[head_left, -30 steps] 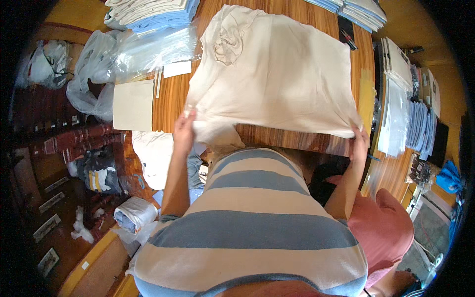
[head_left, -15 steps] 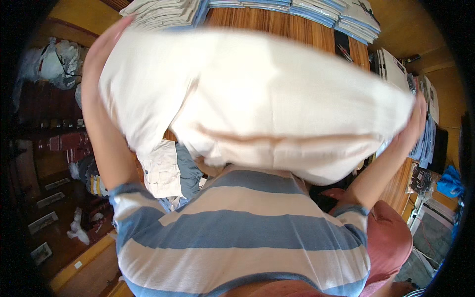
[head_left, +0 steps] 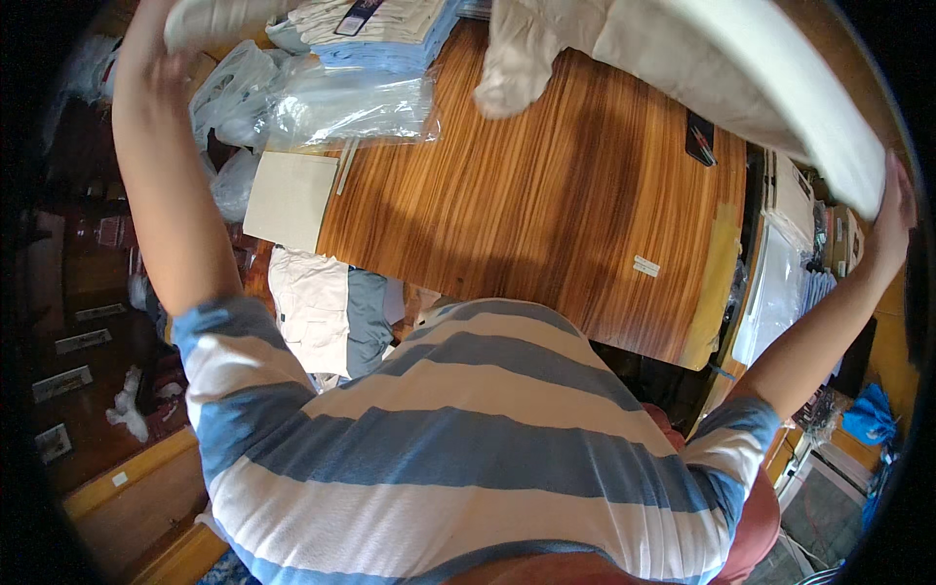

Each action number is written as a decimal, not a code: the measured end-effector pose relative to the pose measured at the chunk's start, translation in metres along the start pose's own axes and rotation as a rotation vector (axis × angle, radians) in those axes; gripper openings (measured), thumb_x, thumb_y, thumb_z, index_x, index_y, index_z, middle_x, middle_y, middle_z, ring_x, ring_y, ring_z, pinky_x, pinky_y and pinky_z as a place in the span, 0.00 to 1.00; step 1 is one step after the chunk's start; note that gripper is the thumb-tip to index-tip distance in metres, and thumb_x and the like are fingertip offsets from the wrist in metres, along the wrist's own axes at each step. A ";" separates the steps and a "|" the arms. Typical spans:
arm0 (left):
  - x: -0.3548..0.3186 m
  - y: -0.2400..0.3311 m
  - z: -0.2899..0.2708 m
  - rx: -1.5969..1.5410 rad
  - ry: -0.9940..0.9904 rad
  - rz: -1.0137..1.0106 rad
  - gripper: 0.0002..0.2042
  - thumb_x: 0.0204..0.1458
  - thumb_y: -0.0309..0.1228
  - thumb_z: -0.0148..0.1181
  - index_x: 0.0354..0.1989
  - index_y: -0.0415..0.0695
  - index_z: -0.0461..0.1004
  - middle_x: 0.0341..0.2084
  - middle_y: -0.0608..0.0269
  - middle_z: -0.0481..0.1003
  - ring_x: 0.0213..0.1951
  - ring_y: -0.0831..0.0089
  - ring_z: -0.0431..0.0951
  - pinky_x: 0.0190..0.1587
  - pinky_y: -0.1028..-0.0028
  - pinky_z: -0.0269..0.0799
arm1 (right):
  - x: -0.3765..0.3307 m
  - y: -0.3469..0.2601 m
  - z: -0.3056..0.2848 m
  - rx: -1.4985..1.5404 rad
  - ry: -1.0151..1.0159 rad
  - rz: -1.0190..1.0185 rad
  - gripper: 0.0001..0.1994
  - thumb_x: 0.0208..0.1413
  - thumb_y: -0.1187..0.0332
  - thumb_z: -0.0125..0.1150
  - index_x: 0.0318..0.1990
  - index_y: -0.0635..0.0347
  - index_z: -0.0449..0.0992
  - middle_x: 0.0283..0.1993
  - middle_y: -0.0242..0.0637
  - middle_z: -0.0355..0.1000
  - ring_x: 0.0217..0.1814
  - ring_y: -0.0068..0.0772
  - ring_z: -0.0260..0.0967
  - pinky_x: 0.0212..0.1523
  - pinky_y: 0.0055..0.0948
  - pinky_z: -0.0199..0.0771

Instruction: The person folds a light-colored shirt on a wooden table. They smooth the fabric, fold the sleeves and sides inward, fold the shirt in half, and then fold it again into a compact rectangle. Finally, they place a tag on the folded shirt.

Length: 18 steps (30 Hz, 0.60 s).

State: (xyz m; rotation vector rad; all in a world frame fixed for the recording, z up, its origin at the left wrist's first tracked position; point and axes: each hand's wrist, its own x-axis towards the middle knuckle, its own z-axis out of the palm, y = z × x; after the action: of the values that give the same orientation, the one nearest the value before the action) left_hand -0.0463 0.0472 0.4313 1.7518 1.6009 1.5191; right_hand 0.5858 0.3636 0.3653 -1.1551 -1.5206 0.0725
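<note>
Striped blue-and-cream shirt (head_left: pixel 458 448) fills the near view, your torso against the near edge of the wooden table (head_left: pixel 546 224). Both your arms are raised. Your right hand (head_left: pixel 892 219) is up past the table's right edge, fingers closed on the hem of the cream garment (head_left: pixel 741 73). Your left hand (head_left: pixel 166 49) is up past the far left corner, gripping its other end; can't tell the finger spread there. Garment hangs in the air over the table's far edge, one sleeve dangling. Cardboard sheet (head_left: pixel 291 200) lies at the left edge, clear plastic bags (head_left: pixel 341 97) beyond it, a folded clothes stack (head_left: pixel 380 29) at the far edge.
</note>
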 end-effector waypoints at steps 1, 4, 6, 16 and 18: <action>-0.027 -0.011 -0.004 0.014 0.074 -0.080 0.25 0.63 0.36 0.63 0.65 0.34 0.73 0.58 0.51 0.79 0.57 0.68 0.80 0.62 0.69 0.75 | -0.030 -0.006 -0.009 0.038 -0.043 0.046 0.27 0.58 0.53 0.75 0.56 0.66 0.82 0.53 0.47 0.81 0.53 0.31 0.78 0.54 0.30 0.78; -0.104 -0.064 0.004 -0.049 0.101 -0.392 0.22 0.60 0.32 0.67 0.63 0.41 0.78 0.61 0.57 0.79 0.60 0.68 0.79 0.64 0.68 0.72 | -0.129 -0.014 -0.043 -0.081 -0.169 0.173 0.20 0.64 0.59 0.72 0.52 0.67 0.81 0.48 0.40 0.82 0.49 0.29 0.77 0.54 0.28 0.76; -0.167 -0.086 0.022 -0.029 -0.022 -0.573 0.24 0.60 0.24 0.66 0.66 0.41 0.76 0.62 0.60 0.78 0.61 0.72 0.77 0.64 0.71 0.72 | -0.198 0.024 -0.045 -0.059 -0.278 0.128 0.14 0.67 0.63 0.68 0.51 0.65 0.81 0.47 0.36 0.81 0.50 0.27 0.74 0.58 0.28 0.73; -0.419 -0.251 0.147 -0.270 0.202 -1.037 0.23 0.60 0.21 0.68 0.63 0.36 0.69 0.47 0.63 0.82 0.45 0.77 0.79 0.51 0.76 0.76 | -0.502 0.110 -0.032 0.102 -0.353 0.800 0.22 0.63 0.65 0.73 0.56 0.71 0.73 0.48 0.36 0.75 0.43 0.24 0.70 0.42 0.25 0.73; -0.437 -0.254 0.151 -0.190 0.200 -1.062 0.20 0.59 0.23 0.70 0.58 0.36 0.70 0.46 0.64 0.81 0.43 0.77 0.80 0.47 0.76 0.78 | -0.506 0.115 -0.055 0.014 -0.436 0.787 0.19 0.63 0.64 0.73 0.51 0.69 0.75 0.41 0.33 0.74 0.37 0.24 0.68 0.38 0.25 0.71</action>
State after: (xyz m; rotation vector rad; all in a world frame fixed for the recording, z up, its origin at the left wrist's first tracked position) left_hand 0.0333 -0.1872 -0.0349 0.4423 1.9034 1.2140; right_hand 0.6210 0.0507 -0.0505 -1.7441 -1.3286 0.9102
